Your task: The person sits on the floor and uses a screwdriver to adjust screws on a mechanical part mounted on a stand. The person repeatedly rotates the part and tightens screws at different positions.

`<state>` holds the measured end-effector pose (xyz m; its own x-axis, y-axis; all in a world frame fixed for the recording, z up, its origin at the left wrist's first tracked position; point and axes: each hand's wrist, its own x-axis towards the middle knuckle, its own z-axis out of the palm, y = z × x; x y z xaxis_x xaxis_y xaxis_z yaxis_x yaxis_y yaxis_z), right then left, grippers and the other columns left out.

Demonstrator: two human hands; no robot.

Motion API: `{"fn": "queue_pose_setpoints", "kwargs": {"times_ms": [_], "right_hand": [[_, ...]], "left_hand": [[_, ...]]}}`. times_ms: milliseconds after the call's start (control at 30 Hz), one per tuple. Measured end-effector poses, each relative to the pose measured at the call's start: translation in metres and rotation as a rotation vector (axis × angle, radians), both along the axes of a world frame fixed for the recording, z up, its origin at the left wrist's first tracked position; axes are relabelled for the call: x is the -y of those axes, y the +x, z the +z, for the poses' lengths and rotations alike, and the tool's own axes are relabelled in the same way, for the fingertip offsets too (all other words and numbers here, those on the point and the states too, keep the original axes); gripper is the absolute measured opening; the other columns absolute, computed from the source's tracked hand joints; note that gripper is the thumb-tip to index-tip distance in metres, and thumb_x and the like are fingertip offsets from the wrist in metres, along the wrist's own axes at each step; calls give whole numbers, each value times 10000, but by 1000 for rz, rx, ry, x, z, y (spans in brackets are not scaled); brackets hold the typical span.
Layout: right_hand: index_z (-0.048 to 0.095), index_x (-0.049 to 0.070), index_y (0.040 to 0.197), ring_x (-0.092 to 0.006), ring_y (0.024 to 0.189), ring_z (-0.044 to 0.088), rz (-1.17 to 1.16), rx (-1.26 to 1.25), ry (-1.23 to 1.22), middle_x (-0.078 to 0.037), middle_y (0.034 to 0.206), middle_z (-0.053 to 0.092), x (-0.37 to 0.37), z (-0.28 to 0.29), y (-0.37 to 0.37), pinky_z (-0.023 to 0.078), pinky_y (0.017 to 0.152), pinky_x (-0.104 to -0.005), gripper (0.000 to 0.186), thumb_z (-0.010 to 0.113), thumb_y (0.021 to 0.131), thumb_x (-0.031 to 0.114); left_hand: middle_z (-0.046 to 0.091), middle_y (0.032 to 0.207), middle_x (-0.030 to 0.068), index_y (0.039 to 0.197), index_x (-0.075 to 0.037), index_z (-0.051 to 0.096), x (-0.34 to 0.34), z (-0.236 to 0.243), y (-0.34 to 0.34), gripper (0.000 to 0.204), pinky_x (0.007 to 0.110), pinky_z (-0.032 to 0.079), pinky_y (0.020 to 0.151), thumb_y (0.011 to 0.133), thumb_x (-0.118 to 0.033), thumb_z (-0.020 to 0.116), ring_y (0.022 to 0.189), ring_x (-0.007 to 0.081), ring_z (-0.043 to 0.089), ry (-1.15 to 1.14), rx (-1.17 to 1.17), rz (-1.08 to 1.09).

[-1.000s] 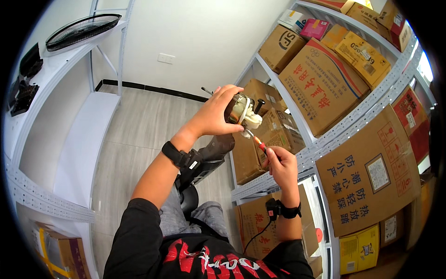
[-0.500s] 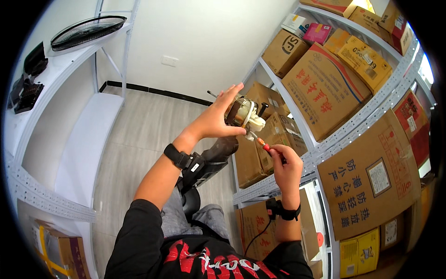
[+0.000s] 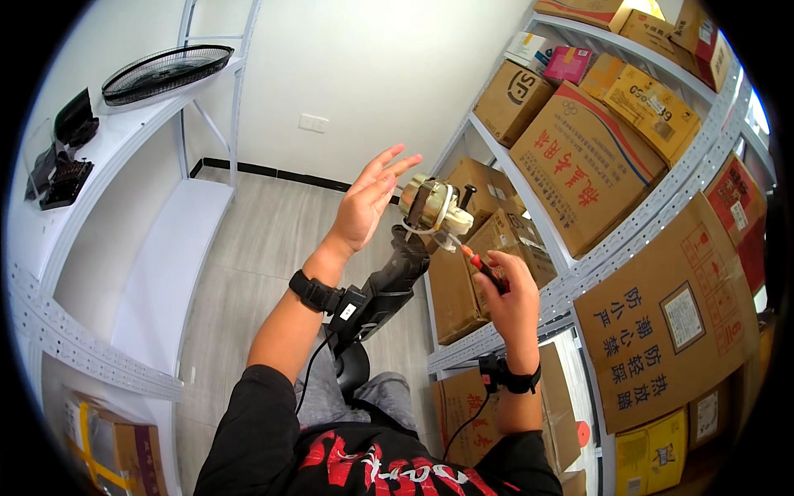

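Note:
A fan motor [image 3: 432, 204] with a white plastic housing, a short black knob and a white cable sits atop a black stand [image 3: 382, 289] between my legs. My left hand [image 3: 370, 198] is raised just left of the motor, fingers spread and holding nothing; whether a fingertip grazes the motor I cannot tell. My right hand [image 3: 510, 293] grips a red-and-black screwdriver [image 3: 481, 264], its shaft reaching up to the lower right part of the housing.
A left rack [image 3: 153, 264] carries a black fan grille [image 3: 165, 78] and dark plastic parts [image 3: 73, 145]. The right rack [image 3: 562, 263] holds several cardboard boxes [image 3: 583, 169]. A large carton [image 3: 666, 331] stands near my right arm. Behind is a white wall [image 3: 347, 74].
My left hand has released the motor and moved left, its fingers opening and uncovering more of motor and stand. The screwdriver in my right hand remains at the housing, slightly further right.

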<state>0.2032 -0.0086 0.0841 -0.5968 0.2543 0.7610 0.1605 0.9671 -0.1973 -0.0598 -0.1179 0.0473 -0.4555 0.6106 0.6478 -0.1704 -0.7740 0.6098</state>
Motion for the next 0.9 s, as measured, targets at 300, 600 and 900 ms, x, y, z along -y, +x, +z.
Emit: {"fn": "queue_pose_setpoints", "kwargs": {"times_ms": [300, 600, 900], "right_hand": [[695, 25, 1043, -279, 736, 676, -15, -30, -98, -118, 917, 664, -7, -6, 7, 553, 673, -342, 228, 808, 856, 92], [688, 44, 1062, -305, 765, 667, 10, 3, -26, -122, 925, 660, -7, -4, 8, 552, 722, -374, 226, 789, 861, 72], [694, 42, 1028, -283, 746, 665, 12, -23, -46, -105, 918, 658, 2, 3, 1, 527, 639, -364, 182, 770, 862, 38]], "left_hand": [[624, 1402, 196, 1534, 2, 386, -6, -3, -2, 483, 429, 280, 1242, 1066, -91, 467, 1461, 279, 449, -26, 12, 146], [781, 1050, 96, 1285, 30, 609, -4, 3, 8, 324, 357, 501, 1062, 983, -46, 700, 1103, 209, 717, -263, -85, 553], [421, 1610, 154, 1575, -101, 406, -31, 6, 3, 841, 477, 321, 1232, 839, -243, 789, 1510, 350, 363, -235, -905, 738]]}}
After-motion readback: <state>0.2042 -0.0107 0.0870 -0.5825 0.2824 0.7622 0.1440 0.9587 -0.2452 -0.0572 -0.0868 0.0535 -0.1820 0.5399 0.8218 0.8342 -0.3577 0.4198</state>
